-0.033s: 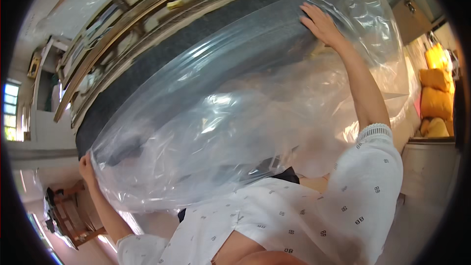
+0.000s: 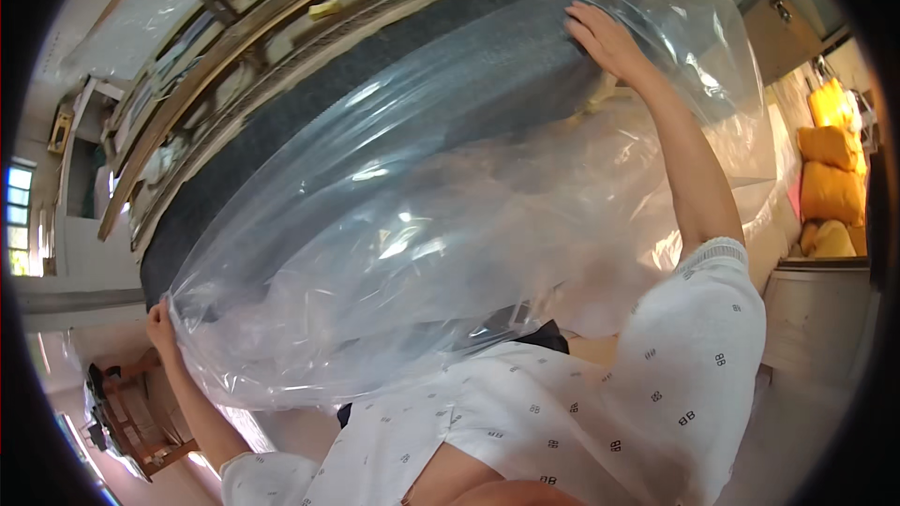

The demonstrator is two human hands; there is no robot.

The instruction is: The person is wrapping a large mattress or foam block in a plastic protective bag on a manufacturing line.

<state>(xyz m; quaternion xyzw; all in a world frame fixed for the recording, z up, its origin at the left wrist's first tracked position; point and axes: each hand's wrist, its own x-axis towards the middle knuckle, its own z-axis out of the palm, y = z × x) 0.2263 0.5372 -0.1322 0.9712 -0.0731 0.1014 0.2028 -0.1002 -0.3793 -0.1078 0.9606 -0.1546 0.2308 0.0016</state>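
— Big clear plastic bag [image 2: 403,225], stretched wide across the middle of the view, billowing, glossy with reflections.

— Held where?

— At two far ends. Left hand [image 2: 161,323] down at the lower left, closed on the bag's gathered edge, fingers curled into the crumpled film. Right hand [image 2: 605,37] up at the upper right, laid on the film, fingers close together and bent over the end of the dark grey slab [image 2: 375,103]; whether gripping or only pressing, impossible to tell.

— And the bag relative to that slab?

— Drawn over the right-hand end of it, dark surface showing through the film. Further left, bare grey outside the plastic. Bag mouth sagging toward the body, between both arms.

— Around it?

— Wooden frames [image 2: 244,28] stacked just behind the slab, slanting from lower left to upper right. White patterned short sleeves [image 2: 694,356] on both arms. Yellow cushions [image 2: 830,169] piled at the far right. Wooden chair [image 2: 131,422] at the lower left, below the left hand. Window [image 2: 19,220] at the left rim.

— Hands apart, then?

— Well apart, the whole span of bag between them.
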